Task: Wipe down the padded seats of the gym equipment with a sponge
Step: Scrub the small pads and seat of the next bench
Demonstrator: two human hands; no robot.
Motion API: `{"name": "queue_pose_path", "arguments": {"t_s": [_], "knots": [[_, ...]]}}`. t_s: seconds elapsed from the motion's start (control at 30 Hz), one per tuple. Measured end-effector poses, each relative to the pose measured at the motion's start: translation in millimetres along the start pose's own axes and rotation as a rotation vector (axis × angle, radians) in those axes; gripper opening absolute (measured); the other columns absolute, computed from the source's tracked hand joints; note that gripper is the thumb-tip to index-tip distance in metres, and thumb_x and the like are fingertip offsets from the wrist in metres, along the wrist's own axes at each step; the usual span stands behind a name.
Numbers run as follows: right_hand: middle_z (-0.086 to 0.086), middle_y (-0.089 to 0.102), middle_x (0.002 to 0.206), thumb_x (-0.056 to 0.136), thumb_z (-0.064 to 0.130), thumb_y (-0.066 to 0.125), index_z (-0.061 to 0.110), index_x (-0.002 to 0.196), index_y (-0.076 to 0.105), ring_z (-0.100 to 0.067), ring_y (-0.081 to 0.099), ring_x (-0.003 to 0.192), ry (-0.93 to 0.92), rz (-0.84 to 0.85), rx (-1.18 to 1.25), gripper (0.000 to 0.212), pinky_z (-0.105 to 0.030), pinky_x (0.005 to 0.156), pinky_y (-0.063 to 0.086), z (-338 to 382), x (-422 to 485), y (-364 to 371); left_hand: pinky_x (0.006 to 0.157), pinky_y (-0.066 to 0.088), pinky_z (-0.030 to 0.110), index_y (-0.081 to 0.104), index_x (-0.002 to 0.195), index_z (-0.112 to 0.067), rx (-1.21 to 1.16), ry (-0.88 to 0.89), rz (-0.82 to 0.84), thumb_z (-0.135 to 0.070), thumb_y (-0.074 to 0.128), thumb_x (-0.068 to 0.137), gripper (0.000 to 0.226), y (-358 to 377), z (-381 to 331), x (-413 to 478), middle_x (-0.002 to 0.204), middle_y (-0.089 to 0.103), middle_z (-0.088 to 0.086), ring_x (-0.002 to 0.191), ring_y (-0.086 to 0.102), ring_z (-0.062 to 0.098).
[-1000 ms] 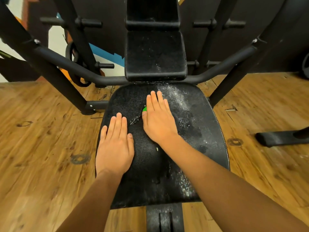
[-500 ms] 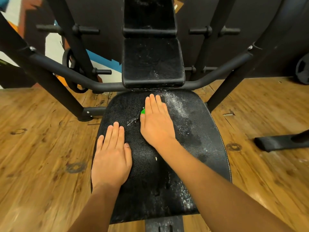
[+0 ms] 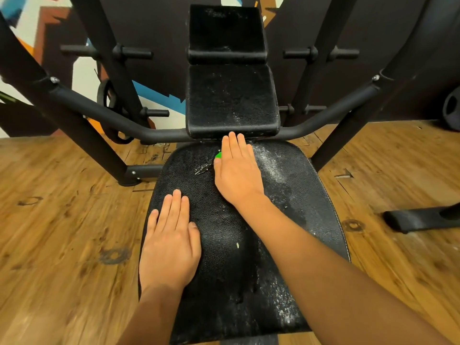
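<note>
A person leans over a black padded seat point(image 3: 293, 200) of a gym machine, both bare hands pressed palm-down on its pebbled vinyl. The right hand point(image 3: 237, 173) lies flat near the seat's far edge, fingers straight and close together, their tips reaching almost to the lower back pad point(image 3: 231, 100) that rises just beyond the seat; a sliver of a green sponge point(image 3: 218, 155) peeks out from beneath this hand's thumb side, pinned between palm and seat, with most of it hidden. The left hand point(image 3: 170, 242) rests flat on the seat's near-left portion, fingers extended and together, holding nothing, its outer edge at the seat's left rim. A small torn patch point(image 3: 203, 168) in the vinyl sits just left of the right hand. White, powdery streaks point(image 3: 271, 168) run down the seat to the right of the right forearm and gather again toward the seat's near-right corner. A curved black frame bar point(image 3: 119, 120) passes behind the seat's far edge, and an upper back pad point(image 3: 225, 31) stands above the lower one. Worn wooden floor point(image 3: 62, 220) spreads on both sides of the seat.
</note>
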State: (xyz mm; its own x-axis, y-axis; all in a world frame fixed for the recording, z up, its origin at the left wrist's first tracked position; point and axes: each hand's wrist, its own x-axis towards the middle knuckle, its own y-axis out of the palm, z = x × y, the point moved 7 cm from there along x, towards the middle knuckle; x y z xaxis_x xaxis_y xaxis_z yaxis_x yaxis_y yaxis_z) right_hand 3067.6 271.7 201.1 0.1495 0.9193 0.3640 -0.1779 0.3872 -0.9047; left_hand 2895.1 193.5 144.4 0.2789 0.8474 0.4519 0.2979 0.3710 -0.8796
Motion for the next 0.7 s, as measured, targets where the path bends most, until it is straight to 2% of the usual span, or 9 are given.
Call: {"name": "queue_pose_path", "arguments": {"t_s": [0.1, 0.23, 0.4, 0.57, 0.7], "knots": [[-0.014, 0.01, 0.17, 0.109, 0.037, 0.027, 0.005, 0.162, 0.014, -0.027, 0.001, 0.158, 0.002, 0.007, 0.015, 0.063, -0.042, 0.128, -0.001, 3, -23, 1, 0.124, 0.013, 0.04, 0.037, 0.154, -0.008, 0.003, -0.001, 0.008, -0.031, 0.026, 0.101, 0.059, 0, 1, 0, 0.163, 0.028, 0.006, 0.152, 0.022, 0.019], [-0.011, 0.013, 0.17, 0.106, 0.053, 0.025, 0.007, 0.161, 0.019, -0.027, 0.003, 0.158, 0.008, 0.008, 0.031, 0.072, -0.042, 0.127, 0.002, 6, -63, 2, 0.124, 0.014, 0.041, 0.036, 0.155, -0.008, 0.002, 0.001, 0.01, -0.032, 0.026, 0.101, 0.06, -1, 0, 1, 0.164, 0.028, 0.007, 0.153, 0.022, 0.019], [-0.009, 0.005, 0.171, 0.101, 0.068, 0.025, 0.007, 0.162, 0.013, -0.023, -0.006, 0.157, 0.043, 0.056, 0.036, 0.088, -0.043, 0.128, -0.002, 10, -56, 1, 0.124, 0.016, 0.042, 0.035, 0.155, -0.008, 0.007, 0.002, 0.014, -0.032, 0.024, 0.101, 0.06, 1, 2, 0, 0.164, 0.027, 0.007, 0.153, 0.021, 0.019], [-0.012, -0.002, 0.171, 0.099, 0.055, 0.039, 0.006, 0.163, 0.007, -0.025, -0.009, 0.157, 0.116, 0.069, 0.05, 0.086, -0.043, 0.127, -0.004, 15, -31, 1, 0.124, 0.017, 0.043, 0.037, 0.154, -0.007, -0.003, -0.004, 0.005, -0.032, 0.024, 0.101, 0.06, 2, 1, 0, 0.163, 0.028, 0.007, 0.153, 0.021, 0.019], [-0.013, -0.002, 0.171, 0.098, 0.047, 0.039, 0.008, 0.163, 0.008, -0.026, -0.009, 0.157, 0.117, 0.028, 0.06, 0.082, -0.042, 0.127, -0.005, 17, -34, 0, 0.124, 0.015, 0.041, 0.038, 0.153, -0.006, -0.001, -0.005, -0.005, -0.031, 0.026, 0.1, 0.06, 1, 1, 0, 0.163, 0.029, 0.007, 0.152, 0.023, 0.019]]}}
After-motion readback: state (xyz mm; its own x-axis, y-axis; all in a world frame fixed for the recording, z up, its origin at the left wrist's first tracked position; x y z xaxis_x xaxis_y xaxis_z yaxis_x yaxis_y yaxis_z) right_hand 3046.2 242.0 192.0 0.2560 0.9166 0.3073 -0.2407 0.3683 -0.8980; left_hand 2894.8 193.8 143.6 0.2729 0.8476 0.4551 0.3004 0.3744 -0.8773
